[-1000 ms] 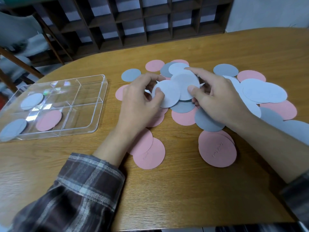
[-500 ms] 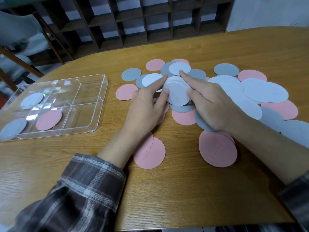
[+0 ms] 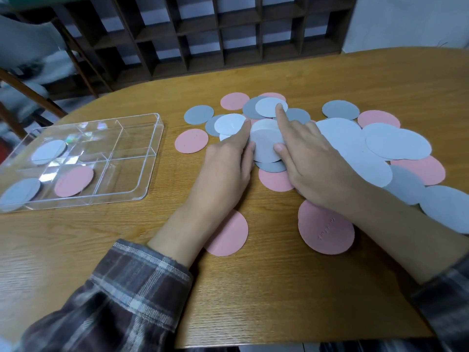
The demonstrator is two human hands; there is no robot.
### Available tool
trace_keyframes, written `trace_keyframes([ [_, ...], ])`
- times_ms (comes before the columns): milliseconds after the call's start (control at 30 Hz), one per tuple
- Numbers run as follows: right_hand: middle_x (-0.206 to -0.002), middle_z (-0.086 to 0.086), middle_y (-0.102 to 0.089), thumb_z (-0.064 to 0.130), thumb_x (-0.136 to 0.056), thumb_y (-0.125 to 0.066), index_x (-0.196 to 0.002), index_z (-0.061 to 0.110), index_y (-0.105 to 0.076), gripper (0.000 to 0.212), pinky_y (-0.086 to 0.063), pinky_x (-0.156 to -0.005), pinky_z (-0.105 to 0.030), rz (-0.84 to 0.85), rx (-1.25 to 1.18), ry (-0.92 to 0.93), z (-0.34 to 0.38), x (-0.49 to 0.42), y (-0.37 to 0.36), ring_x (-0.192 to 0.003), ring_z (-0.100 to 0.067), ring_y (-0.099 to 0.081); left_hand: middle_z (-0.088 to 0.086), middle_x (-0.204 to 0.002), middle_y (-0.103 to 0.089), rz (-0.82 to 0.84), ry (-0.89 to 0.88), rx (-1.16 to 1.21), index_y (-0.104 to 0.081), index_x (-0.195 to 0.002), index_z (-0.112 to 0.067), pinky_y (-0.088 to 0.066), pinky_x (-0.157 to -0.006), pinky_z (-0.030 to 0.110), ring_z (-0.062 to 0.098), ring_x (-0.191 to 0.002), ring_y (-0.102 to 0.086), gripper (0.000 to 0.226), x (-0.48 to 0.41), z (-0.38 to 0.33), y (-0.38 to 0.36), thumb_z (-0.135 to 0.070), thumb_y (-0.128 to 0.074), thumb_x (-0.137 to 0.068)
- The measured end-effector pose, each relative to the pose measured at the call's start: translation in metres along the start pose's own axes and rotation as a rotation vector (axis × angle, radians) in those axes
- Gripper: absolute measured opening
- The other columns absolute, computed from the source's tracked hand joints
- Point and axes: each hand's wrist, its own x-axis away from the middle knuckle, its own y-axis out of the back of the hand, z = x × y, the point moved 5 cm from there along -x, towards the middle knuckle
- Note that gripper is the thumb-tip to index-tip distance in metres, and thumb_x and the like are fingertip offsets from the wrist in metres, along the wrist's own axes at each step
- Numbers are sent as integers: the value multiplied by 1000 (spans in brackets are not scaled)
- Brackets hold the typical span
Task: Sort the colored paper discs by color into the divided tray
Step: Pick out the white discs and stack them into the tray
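Pink, grey and white paper discs lie spread over the wooden table. A small stack of white discs (image 3: 265,146) sits flat between my hands. My left hand (image 3: 225,171) lies with straight fingers against the stack's left edge, its index tip beside another white disc (image 3: 228,124). My right hand (image 3: 314,163) rests its thumb on the stack, and its straight index finger presses a far white disc (image 3: 266,107). The clear divided tray (image 3: 156,153) at the left holds a white disc (image 3: 48,151), a grey disc (image 3: 20,194) and a pink disc (image 3: 74,180), each in its own compartment.
Larger white discs (image 3: 398,144) overlap pink and grey ones at the right. Pink discs (image 3: 326,229) lie under my wrists, another pink disc (image 3: 191,144) lies between tray and pile. Grey discs (image 3: 198,114) sit at the back. A dark wooden shelf (image 3: 228,34) stands behind the table.
Both hands held white discs lifted off the pile; these now lie flat as a stack. My right index finger has stretched forward onto the far white disc.
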Motion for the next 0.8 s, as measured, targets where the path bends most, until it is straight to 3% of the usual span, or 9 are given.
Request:
trace_keyframes([
  [67, -128, -4, -54, 27, -110, -40, -162, 18, -27, 55, -38, -97, -35, -35, -59, -7, -4, -1, 4, -116, -23, -44, -8, -72, -65, -8, -27, -31, -64, -129, -12, -45, -64, 31, 16, -62, -54, 26, -1, 0, 5, -16, -53, -105],
  [133, -127, -1, -56, 27, -107, -47, -155, 22, -44, 48, -39, -97, -34, -79, -136, -8, -7, -2, 9, -117, -21, -48, -8, -72, -68, -16, -34, -3, -68, -125, -15, -49, -66, 28, 14, -63, -59, 25, -2, 0, 10, -14, -58, -102],
  [233, -112, 5, -63, 26, -103, -57, -136, 23, -58, 34, -46, -88, -34, -112, -227, 11, -10, -1, 17, -100, -16, -57, -9, -93, -78, 11, 65, 169, -71, -127, -22, -55, -82, 19, 3, -84, -73, 29, -1, 6, 16, -17, -66, -99],
  [300, -103, 9, -63, 27, -101, -62, -129, 25, -61, 28, -45, -78, -25, -118, -280, 1, -13, 0, 20, -86, -6, -57, -10, -100, -79, 37, 100, 250, -72, -124, -24, -56, -87, 18, -3, -93, -73, 27, -1, 10, 18, -18, -71, -98],
  [433, -95, 12, -63, 31, -100, -63, -128, 31, -63, 28, -36, -69, -7, -134, -283, 13, -15, 3, 18, -82, 0, -55, -8, -99, -80, 39, 149, 338, -74, -114, -22, -56, -88, 16, -2, -96, -74, 21, -3, 19, 20, -18, -77, -94],
  [600, -90, 9, -63, 29, -99, -67, -123, 30, -66, 24, -39, -69, -16, -145, -288, 32, -13, 10, 21, -81, -9, -56, -5, -98, -79, 52, 105, 290, -74, -113, -17, -51, -81, 10, 1, -91, -73, 18, 0, 17, 23, -19, -75, -95],
  [800, -97, 16, -68, 29, -97, -69, -125, 35, -68, 28, -45, -71, -17, -115, -347, 72, 16, 11, 29, -83, -13, -61, -5, -91, -76, -16, 81, 237, -73, -112, -16, -47, -70, 7, 6, -84, -71, 19, 22, 14, 52, -21, -76, -94],
])
